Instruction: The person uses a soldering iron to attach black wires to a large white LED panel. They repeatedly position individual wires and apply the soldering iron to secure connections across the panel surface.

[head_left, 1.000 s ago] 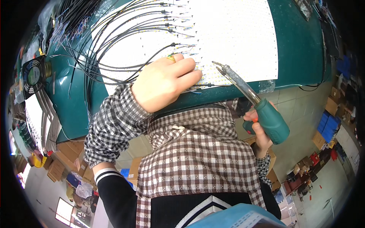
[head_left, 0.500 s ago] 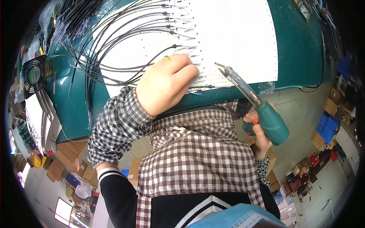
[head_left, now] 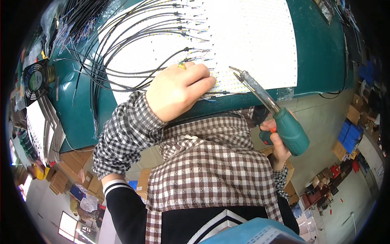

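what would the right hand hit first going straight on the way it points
Its soldering iron would likely meet the white LED board or wire ends lying on it; depth is unclear.

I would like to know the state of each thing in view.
Soldering gun: held, tip pointing forward-left; power unclear
Right grip: closed around it
Left grip: curled; hold unclear
White sheet: flat, partly covered
Black cables: lying in curves
Fan: standing; spinning unclear
White panels: stacked unevenly

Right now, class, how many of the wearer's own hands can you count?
2. The left hand is over the white board; the right hand holds the green tool. Neither hand is fully hidden, but the tool covers part of the right one.
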The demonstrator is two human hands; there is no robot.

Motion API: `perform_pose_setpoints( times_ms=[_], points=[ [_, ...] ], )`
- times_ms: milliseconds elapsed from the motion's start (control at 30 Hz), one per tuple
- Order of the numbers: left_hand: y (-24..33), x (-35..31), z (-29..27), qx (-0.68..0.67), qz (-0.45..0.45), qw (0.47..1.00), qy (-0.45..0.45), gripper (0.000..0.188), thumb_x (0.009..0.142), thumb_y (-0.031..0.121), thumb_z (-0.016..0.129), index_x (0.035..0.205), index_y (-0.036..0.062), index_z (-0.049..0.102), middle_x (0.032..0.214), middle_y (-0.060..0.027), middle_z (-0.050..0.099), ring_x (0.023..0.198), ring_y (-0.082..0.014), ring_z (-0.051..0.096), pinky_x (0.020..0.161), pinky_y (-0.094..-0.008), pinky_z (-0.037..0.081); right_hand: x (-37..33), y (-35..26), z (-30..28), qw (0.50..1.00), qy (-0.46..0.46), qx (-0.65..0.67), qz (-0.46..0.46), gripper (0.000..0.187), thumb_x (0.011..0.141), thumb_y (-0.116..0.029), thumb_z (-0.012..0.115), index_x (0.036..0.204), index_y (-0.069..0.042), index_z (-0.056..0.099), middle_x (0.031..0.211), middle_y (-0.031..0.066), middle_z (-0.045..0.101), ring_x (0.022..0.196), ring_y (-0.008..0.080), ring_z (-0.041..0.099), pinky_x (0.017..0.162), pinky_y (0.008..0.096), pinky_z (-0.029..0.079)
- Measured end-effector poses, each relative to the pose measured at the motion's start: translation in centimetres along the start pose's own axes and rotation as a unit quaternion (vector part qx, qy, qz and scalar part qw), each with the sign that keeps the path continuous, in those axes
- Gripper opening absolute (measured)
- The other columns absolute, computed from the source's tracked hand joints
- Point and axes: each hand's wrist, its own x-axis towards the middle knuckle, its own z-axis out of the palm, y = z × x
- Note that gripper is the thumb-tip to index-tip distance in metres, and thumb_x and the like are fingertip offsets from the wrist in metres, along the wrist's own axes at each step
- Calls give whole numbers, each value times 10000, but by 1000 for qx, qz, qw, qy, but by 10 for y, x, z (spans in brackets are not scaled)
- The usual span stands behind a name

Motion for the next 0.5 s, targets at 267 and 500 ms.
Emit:
perform_pose_setpoints(
  times_ms=[267,500],
  points=[
    [-5,6,-3,18,38,998,-37,353,664,13,682,1016,20,674,937,-80,626,823,-259,644,670,-356,533,5,-9,3,1000,-13,-10,5,495,822,-317,812,1069,83,657,903,133,701,820,197,689,791,348,572],
    [0,3,1,100,66,993,17,229,753,115,618,967,40,641,892,-46,541,719,-198,573,590,-317,489,9,-7,3,999,-23,-18,-20,476,819,-304,813,1039,89,662,911,141,687,806,197,680,770,333,575]
  ],
)
